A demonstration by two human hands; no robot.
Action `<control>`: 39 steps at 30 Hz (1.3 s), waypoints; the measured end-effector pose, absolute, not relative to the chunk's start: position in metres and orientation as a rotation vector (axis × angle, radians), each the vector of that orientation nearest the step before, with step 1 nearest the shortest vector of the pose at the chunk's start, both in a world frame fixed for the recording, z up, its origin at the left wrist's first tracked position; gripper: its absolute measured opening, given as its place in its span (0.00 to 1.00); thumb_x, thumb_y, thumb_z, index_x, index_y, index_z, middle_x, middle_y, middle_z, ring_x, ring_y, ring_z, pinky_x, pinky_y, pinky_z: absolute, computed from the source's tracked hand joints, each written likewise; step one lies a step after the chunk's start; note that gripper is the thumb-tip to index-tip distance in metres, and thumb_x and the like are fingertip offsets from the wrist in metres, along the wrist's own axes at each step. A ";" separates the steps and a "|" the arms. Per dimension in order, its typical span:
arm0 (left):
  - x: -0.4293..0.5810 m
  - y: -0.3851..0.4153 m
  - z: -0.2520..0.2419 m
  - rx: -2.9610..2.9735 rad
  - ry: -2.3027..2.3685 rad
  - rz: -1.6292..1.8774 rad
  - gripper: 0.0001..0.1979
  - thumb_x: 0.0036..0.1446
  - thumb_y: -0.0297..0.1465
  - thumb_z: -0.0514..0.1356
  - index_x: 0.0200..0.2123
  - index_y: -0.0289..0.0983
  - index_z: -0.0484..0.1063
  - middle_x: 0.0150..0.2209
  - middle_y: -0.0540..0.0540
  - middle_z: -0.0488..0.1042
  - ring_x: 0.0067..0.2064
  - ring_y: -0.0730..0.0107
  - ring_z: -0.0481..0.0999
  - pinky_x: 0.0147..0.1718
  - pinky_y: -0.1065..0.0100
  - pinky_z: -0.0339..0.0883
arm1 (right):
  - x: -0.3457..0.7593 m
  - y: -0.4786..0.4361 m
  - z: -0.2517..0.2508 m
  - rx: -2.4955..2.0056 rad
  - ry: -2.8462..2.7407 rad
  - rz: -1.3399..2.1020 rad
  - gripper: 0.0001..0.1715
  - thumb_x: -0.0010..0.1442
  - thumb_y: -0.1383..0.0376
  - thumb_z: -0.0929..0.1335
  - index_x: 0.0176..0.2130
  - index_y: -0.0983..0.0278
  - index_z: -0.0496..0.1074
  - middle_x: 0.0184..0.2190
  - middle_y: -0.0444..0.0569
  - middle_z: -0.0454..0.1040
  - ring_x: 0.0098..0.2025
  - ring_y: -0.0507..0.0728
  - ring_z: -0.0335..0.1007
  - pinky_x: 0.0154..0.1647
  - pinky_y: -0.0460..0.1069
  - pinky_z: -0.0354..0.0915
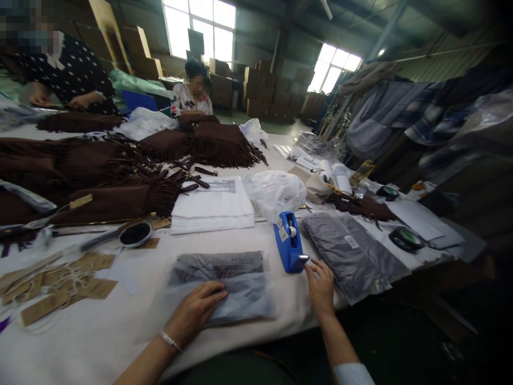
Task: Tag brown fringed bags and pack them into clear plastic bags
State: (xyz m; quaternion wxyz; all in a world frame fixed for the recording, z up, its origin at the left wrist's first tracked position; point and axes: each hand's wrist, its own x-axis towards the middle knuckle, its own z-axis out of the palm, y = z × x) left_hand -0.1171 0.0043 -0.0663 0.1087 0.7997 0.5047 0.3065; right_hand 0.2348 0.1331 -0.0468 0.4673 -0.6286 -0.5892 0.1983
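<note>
A dark item in a frosted plastic bag (248,294) lies flat at the table's front edge. My left hand (202,302) rests on the bag's folded-over part, fingers stretched out and pressing lightly. To the right of it stands a blue tape dispenser (289,246). At its cutter edge, my right hand (321,283) has thumb and forefinger at the end of the tape, seemingly pinching it; the strip itself is too small to make out clearly. Just beyond that hand lies another bagged dark item (348,251) bearing a white label.
White plastic bags (214,206) are stacked behind the package, beside a crumpled clear bag (276,190). Brown tags with strings (76,280) and a round black-topped dish (135,234) lie left. Brown fringed bags (108,206) cover the far left. Two people work across the table.
</note>
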 end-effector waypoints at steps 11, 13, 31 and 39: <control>-0.119 0.003 -0.073 2.348 1.488 0.874 0.15 0.62 0.27 0.53 0.50 0.43 0.70 0.50 0.44 0.70 0.52 0.65 0.70 0.51 0.63 0.67 | 0.217 0.143 -0.026 -1.384 -1.410 0.675 0.35 0.56 0.55 0.66 0.60 0.64 0.58 0.31 0.47 0.77 0.51 0.59 0.66 0.54 0.57 0.57; -0.119 0.002 -0.072 2.330 1.489 0.859 0.15 0.62 0.27 0.52 0.50 0.43 0.70 0.51 0.44 0.70 0.52 0.65 0.69 0.51 0.63 0.67 | 0.221 0.130 -0.036 -1.441 -1.368 0.641 0.38 0.55 0.56 0.66 0.61 0.65 0.56 0.29 0.45 0.76 0.49 0.59 0.68 0.55 0.57 0.57; -0.116 -0.002 -0.060 2.174 1.485 0.906 0.14 0.62 0.27 0.52 0.48 0.43 0.71 0.49 0.44 0.71 0.51 0.64 0.68 0.51 0.59 0.65 | 0.065 0.148 0.009 -0.645 -3.075 0.737 0.43 0.53 0.65 0.70 0.63 0.53 0.52 0.34 0.46 0.73 0.42 0.59 0.66 0.50 0.54 0.58; -0.116 -0.001 -0.060 2.171 1.491 0.926 0.14 0.62 0.26 0.52 0.47 0.41 0.72 0.48 0.43 0.72 0.50 0.62 0.69 0.51 0.58 0.65 | 0.058 0.163 -0.002 -1.097 -3.023 0.321 0.55 0.45 0.59 0.76 0.64 0.60 0.49 0.34 0.56 0.76 0.43 0.67 0.67 0.45 0.57 0.59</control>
